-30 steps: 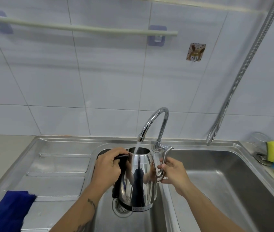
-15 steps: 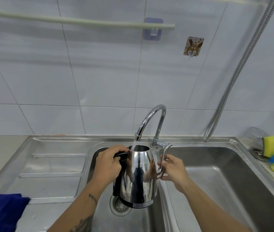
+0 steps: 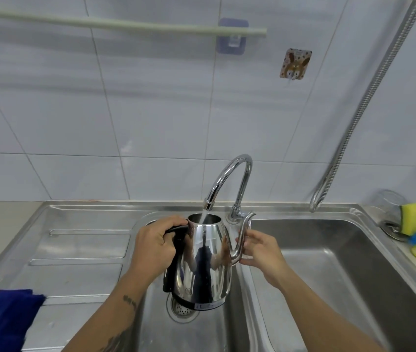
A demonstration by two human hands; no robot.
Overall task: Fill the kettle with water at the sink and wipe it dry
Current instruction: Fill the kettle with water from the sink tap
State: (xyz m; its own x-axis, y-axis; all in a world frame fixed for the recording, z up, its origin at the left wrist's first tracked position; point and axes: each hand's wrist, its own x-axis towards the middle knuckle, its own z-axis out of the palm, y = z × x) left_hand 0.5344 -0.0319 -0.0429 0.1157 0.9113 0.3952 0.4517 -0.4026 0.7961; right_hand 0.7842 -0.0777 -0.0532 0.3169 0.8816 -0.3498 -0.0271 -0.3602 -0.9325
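Nearest us, left of the kettle, a dark blue cloth lay rumpled over the ribbed steel drainboard, its soft edge hanging at the front lip. We held the kettle in the air above the left basin of the sink, over the perforated drain strainer, with clear room below its black base. The kettle was a polished, rounded steel body that mirrored our arms. Our left hand was wrapped tight round its black handle; our right hand pinched the thin curved spout between thumb and fingertips. Right of the kettle the second basin lay open and bare, a narrow steel ridge parting the two. Above the kettle's open mouth the chrome gooseneck faucet poured a straight stream of water into it. Far right of the kettle, on the sink's rim, stood a yellow sponge. Beyond the kettle rose glossy white tile with a pale towel rail.
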